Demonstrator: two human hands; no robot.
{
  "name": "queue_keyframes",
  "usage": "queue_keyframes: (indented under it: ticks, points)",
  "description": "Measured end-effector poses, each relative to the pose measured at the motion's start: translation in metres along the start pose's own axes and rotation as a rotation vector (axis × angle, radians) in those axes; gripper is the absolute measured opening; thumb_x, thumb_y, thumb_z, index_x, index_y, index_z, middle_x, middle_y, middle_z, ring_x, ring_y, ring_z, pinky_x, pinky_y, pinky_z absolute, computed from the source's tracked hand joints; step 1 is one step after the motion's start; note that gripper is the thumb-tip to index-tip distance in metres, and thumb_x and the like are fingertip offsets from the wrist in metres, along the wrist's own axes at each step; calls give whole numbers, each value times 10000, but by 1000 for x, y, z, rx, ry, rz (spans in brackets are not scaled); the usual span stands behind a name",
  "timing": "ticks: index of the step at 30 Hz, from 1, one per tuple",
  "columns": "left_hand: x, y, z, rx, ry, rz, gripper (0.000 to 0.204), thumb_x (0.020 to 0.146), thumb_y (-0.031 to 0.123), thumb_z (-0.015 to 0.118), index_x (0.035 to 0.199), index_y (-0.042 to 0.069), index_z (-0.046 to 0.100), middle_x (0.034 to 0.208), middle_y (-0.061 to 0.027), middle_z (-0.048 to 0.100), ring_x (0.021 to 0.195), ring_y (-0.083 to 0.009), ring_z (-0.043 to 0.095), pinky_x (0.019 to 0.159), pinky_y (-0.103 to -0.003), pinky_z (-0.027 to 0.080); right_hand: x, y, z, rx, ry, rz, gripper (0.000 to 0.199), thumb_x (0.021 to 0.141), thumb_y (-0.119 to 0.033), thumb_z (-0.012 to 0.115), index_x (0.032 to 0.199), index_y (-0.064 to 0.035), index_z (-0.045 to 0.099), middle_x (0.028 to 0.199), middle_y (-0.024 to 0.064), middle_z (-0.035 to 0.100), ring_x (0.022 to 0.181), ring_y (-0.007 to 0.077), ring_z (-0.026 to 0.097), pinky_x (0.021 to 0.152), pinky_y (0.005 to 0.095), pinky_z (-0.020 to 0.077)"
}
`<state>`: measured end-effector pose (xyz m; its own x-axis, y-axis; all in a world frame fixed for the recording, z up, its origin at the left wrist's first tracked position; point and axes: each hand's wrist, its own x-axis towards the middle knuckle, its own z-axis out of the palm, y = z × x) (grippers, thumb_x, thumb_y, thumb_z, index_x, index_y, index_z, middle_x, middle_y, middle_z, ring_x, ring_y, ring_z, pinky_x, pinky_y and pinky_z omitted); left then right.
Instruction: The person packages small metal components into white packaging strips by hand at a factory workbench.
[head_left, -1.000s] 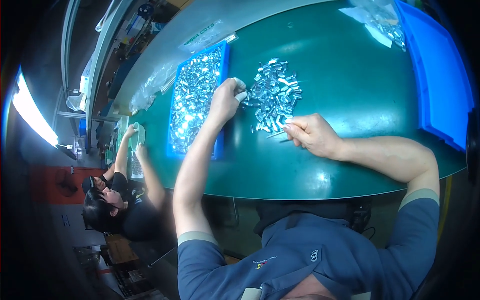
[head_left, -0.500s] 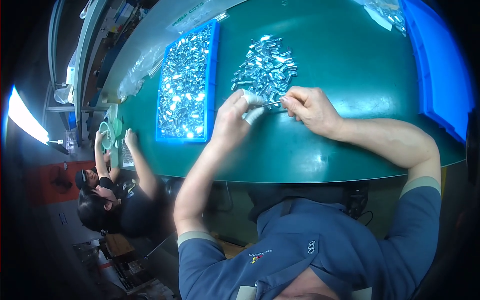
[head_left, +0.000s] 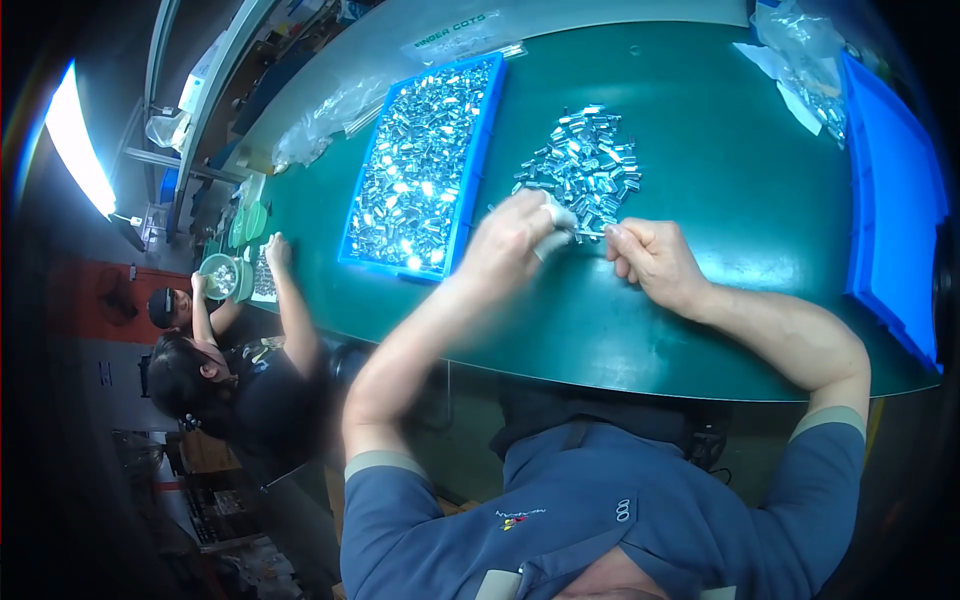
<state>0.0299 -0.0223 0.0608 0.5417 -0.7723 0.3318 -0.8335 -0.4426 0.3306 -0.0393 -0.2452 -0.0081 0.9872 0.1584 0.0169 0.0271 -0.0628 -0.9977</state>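
A loose pile of small shiny metal pieces (head_left: 585, 165), tube-like in shape, lies on the green tabletop (head_left: 720, 160) beyond my hands. My left hand (head_left: 512, 240), with white covers on its thumb and a finger, reaches to the pile's near left edge. Its fingertips are bent together around a small dark spot; what they grip is blurred and partly hidden. My right hand (head_left: 658, 265) is closed, thumb against forefinger, pinching a thin metal rod (head_left: 594, 234) that points left toward my left fingertips.
Left of the pile stands a blue tray (head_left: 487, 125) full of similar metal pieces. A blue bin (head_left: 895, 210) sits at the right, with clear plastic bags (head_left: 800, 50) behind it. Farther left, another person (head_left: 270, 390) handles a green bowl (head_left: 222, 262) at the table.
The view has shifted, so table and tray sit lower and to the right. My left hand has drawn away from the rod's tip toward the pile; the right still pinches the rod.
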Motion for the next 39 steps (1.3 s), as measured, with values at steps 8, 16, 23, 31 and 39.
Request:
queue_keyframes:
  ticks: [8, 16, 23, 31, 39]
  points:
    - [10, -142, -77, 514, 254, -266, 173, 853, 94, 741, 1018, 66, 697, 928, -132, 678, 903, -320, 663, 822, -408, 520, 2, 1, 3, 7, 1, -27, 416, 1071, -324, 512, 800, -39, 648, 628, 13, 609, 531, 62, 523, 490, 235, 407]
    - [-4, -90, -44, 406, -226, -67, 298, 797, 112, 759, 1084, 64, 699, 976, -131, 651, 981, -356, 621, 861, -450, 506, 3, 3, -3, 4, -13, -20, 409, 1069, -320, 515, 807, -38, 651, 629, 11, 611, 531, 61, 522, 491, 236, 408]
    - [-35, -81, -18, 549, -236, 8, 190, 778, 18, 635, 952, 74, 686, 844, -79, 578, 897, -285, 599, 803, -424, 489, 4, 1, 0, -2, -27, -7, 402, 1067, -320, 524, 808, -41, 653, 638, 4, 615, 537, 52, 519, 487, 231, 398]
    - [-34, -31, 1, -246, 80, -507, 202, 906, 50, 716, 1108, 49, 730, 977, -50, 701, 915, -177, 669, 838, -309, 525, 1, 0, 1, -21, -49, -8, 380, 1063, -322, 533, 842, -39, 654, 667, 12, 627, 559, 59, 540, 508, 231, 430]
    - [-44, -3, 41, -1005, 393, -757, 183, 925, 59, 727, 1103, 38, 689, 1050, -42, 714, 963, -112, 652, 887, -264, 511, 6, -4, 3, -41, -50, -44, 321, 1058, -258, 536, 870, -26, 652, 701, 23, 639, 599, 76, 567, 549, 243, 460]
